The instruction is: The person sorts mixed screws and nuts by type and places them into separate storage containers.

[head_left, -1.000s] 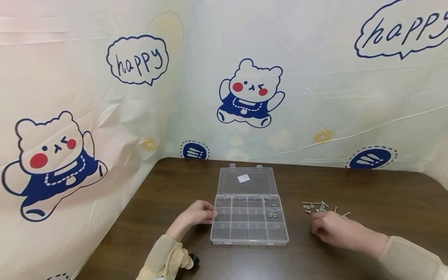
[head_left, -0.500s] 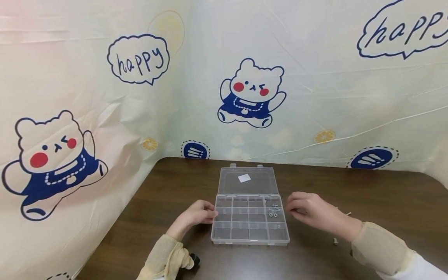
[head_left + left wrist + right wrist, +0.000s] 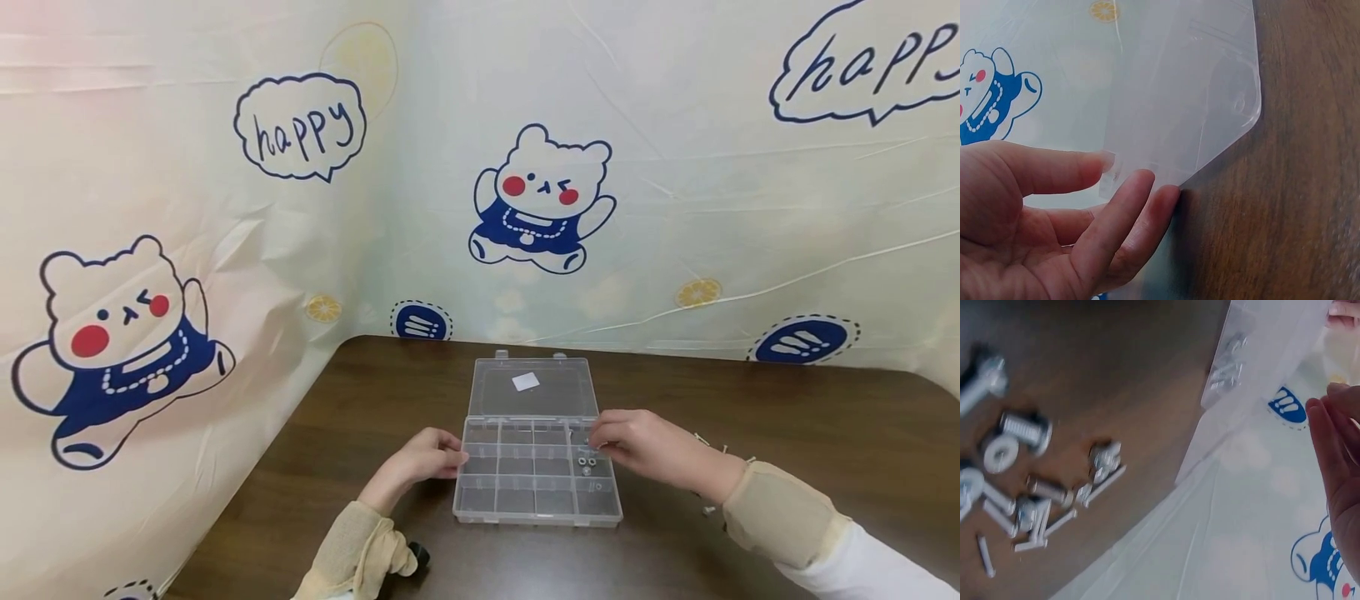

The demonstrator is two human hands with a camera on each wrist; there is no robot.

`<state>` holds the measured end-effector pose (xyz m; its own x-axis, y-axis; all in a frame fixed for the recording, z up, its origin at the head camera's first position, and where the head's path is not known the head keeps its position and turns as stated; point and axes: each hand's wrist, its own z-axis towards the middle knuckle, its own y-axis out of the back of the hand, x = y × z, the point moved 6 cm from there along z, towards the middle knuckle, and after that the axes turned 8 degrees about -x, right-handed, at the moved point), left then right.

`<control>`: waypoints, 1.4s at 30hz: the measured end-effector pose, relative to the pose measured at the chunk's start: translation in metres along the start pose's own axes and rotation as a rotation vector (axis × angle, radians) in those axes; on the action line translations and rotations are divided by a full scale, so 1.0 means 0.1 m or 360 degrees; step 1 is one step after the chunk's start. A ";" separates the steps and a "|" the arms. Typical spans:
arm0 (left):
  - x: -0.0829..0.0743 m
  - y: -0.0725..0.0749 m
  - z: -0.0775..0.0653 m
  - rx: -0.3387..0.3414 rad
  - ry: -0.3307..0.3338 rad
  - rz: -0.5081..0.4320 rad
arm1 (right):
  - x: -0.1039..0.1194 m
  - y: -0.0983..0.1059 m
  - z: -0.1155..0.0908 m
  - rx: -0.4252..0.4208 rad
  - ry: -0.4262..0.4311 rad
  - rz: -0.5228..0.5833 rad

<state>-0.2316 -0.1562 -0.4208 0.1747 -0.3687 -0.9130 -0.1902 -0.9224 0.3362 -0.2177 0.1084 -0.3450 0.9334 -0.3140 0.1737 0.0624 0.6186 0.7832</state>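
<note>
A clear plastic organizer box (image 3: 534, 502) lies with its lid (image 3: 491, 392) folded back on the table. My left hand (image 3: 426, 455) grips its left edge, the thumb (image 3: 1066, 170) at the rim and fingers against the side. Over the right column of compartments hovers my right hand (image 3: 637, 440); in the right wrist view its thumb and fingertips (image 3: 1316, 412) are close together, with nothing visible between them. Under it, small metal hardware lies in the box, including a washer-like ring (image 3: 582, 462). The right hand hides part of the back right compartment.
Loose screws (image 3: 1025, 431), washers (image 3: 1000, 454) and other small hardware lie on the brown wooden table (image 3: 390, 383) right of the box, partly behind the right forearm. A patterned cloth (image 3: 420, 208) hangs behind the table. A black object (image 3: 418, 557) sits by the left cuff.
My right hand has moved left from the loose hardware to above the box's right compartments. Another small round piece now shows below the two rings there. The left hand stays put.
</note>
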 end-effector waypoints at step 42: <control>0.01 0.01 0.01 -0.0034 0.0045 0.0034 | -0.88 -0.19 -0.57 0.0769 -0.1151 -0.0105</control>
<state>-0.2329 -0.1573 -0.4216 0.1982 -0.3912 -0.8987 -0.1735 -0.9164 0.3607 -0.2812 0.1658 -0.4089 0.4697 -0.8200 0.3272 -0.2016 0.2612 0.9440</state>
